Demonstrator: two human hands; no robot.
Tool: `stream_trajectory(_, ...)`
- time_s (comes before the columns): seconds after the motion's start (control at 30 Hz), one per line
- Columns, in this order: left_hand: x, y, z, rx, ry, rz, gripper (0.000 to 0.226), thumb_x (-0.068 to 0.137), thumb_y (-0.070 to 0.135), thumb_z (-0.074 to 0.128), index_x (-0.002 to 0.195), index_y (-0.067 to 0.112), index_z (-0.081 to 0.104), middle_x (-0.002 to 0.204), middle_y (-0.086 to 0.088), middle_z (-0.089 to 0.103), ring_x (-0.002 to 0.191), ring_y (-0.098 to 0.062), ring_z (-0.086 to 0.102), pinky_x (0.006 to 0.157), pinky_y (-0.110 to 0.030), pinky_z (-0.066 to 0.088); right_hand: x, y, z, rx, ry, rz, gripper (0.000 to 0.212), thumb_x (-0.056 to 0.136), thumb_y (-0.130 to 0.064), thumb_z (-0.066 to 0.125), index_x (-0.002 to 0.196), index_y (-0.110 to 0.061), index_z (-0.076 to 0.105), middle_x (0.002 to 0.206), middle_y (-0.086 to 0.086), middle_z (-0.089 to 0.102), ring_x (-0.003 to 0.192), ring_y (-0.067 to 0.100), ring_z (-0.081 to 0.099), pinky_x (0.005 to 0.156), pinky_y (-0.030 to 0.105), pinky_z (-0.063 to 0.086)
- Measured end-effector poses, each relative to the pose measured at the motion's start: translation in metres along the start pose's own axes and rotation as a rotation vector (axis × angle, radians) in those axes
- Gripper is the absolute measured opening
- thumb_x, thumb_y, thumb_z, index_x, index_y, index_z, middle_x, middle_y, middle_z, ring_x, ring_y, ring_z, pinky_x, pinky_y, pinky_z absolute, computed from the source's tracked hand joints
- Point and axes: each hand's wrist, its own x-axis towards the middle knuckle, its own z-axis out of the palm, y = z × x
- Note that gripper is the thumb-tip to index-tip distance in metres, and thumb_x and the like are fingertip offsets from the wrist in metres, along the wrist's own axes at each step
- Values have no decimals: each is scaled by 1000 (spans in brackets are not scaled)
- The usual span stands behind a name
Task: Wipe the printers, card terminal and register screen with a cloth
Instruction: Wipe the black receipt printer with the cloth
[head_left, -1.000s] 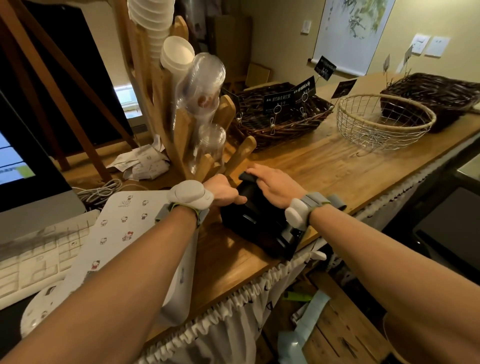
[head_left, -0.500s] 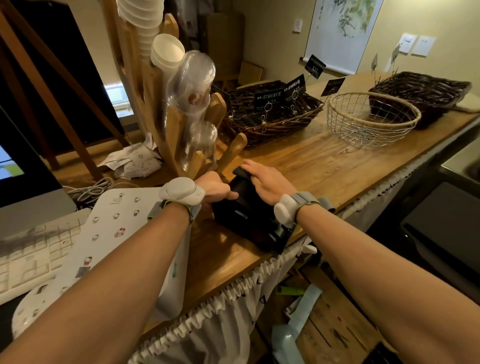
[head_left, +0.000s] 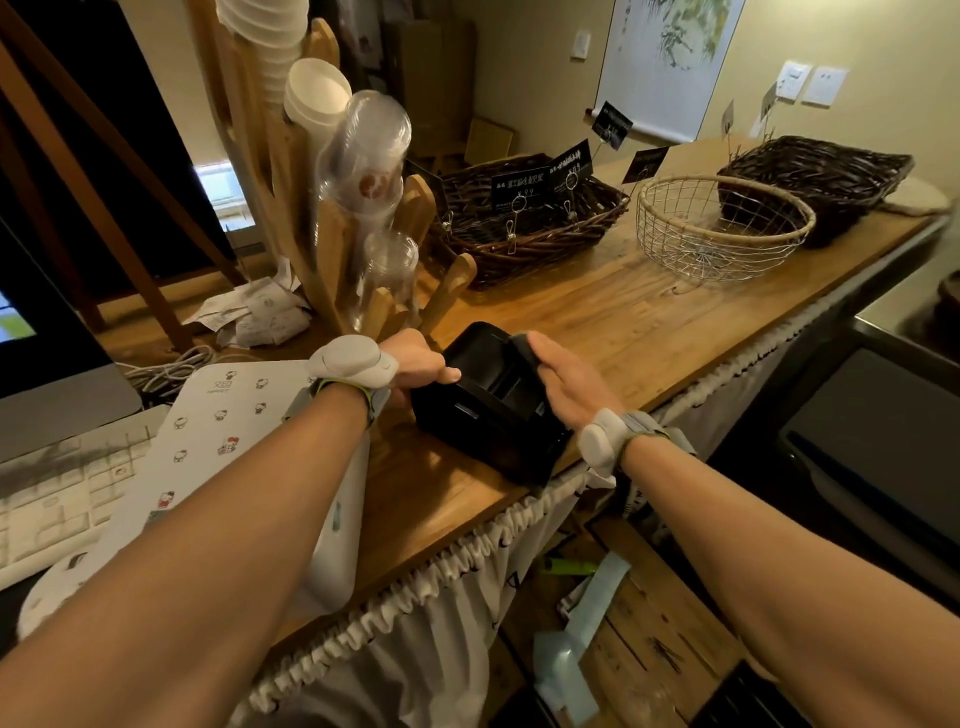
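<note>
A small black printer sits near the front edge of the wooden counter. My left hand holds its left side, with the thumb lying on its top. My right hand lies flat against its right side with straight fingers, the fingertips at a raised flap. A white printer with cartoon stickers stands just left of it, under my left forearm. The register screen is at the far left edge. No cloth or card terminal shows.
A wooden cup rack with paper and plastic cups stands right behind the black printer. Two dark wicker baskets and a wire basket sit further right. A keyboard, cables and crumpled receipts lie at left.
My right hand slid off the black printer's top onto its right side, uncovering the top. My left hand stayed on the left side.
</note>
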Motion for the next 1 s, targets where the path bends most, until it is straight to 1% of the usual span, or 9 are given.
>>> stream_trajectory(0.1, 1, 1, -1, 13, 4, -3, 46, 89, 36, 64, 113, -3, 61, 120, -14, 60, 105, -32, 61, 74, -36, 54, 13, -8, 7, -2, 47, -22, 47, 98, -5, 31, 144, -12, 33, 152, 7, 31, 141, 20, 25, 116, 27, 18)
stream_trajectory(0.27, -1, 4, -3, 41, -10, -4, 48, 89, 35, 64, 118, -2, 58, 121, -14, 59, 95, -29, 58, 63, -32, 50, -9, 24, -7, -94, 123, -31, 39, 98, -7, 35, 137, -10, 44, 141, 12, 46, 128, 17, 43, 103, 11, 23)
stream_trajectory(0.37, 0, 4, -2, 34, -12, -8, 48, 89, 36, 64, 118, -2, 58, 122, -13, 58, 100, -32, 61, 58, -29, 50, 3, 6, 1, 94, 8, -37, 35, 101, -14, 33, 131, -13, 49, 135, 5, 49, 124, 11, 45, 111, 25, 30)
stream_trajectory(0.43, 0, 3, -2, 19, -12, -13, 48, 89, 35, 64, 118, -2, 59, 123, -13, 58, 106, -32, 60, 63, -31, 51, -4, 14, 1, 43, 58, -28, 36, 100, -12, 31, 132, -14, 48, 129, -3, 53, 119, -4, 47, 109, 19, 31)
stream_trajectory(0.5, 0, 4, -1, 11, -9, -14, 47, 89, 34, 64, 118, -3, 59, 124, -14, 58, 109, -33, 59, 69, -34, 52, -19, 34, -11, 3, 110, 31, 40, 99, -6, 32, 136, -13, 45, 130, -1, 53, 125, 4, 47, 103, 11, 27)
stream_trajectory(0.57, -2, 3, -1, 0, -7, -9, 48, 89, 33, 64, 120, -4, 58, 126, -15, 57, 113, -33, 57, 73, -35, 51, -18, 39, -19, -66, 119, 116, 44, 97, -5, 33, 137, -16, 45, 134, 3, 52, 128, 20, 45, 104, 20, 30)
stream_trajectory(0.73, 0, 2, -1, 10, 5, -14, 47, 89, 36, 63, 115, -3, 60, 120, -15, 61, 107, -32, 60, 71, -33, 49, 47, -27, 3, -71, 21, 58, 39, 93, -22, 37, 127, -25, 58, 133, -1, 56, 123, 18, 48, 106, 36, 35)
stream_trajectory(0.9, 5, 2, -3, 4, -3, -20, 46, 88, 36, 64, 111, -3, 62, 109, -13, 62, 104, -32, 62, 67, -30, 48, 67, -27, -9, -181, -96, 304, 35, 97, -19, 37, 110, -1, 64, 121, 16, 61, 112, 31, 56, 97, 39, 40)
stream_trajectory(1.0, 7, 1, -3, 35, -12, 0, 45, 87, 38, 64, 105, -3, 65, 102, -13, 64, 99, -31, 64, 65, -29, 48, 78, -46, -6, -114, -137, 274, 30, 97, -16, 41, 108, 0, 64, 116, 18, 61, 110, 32, 55, 88, 33, 43)
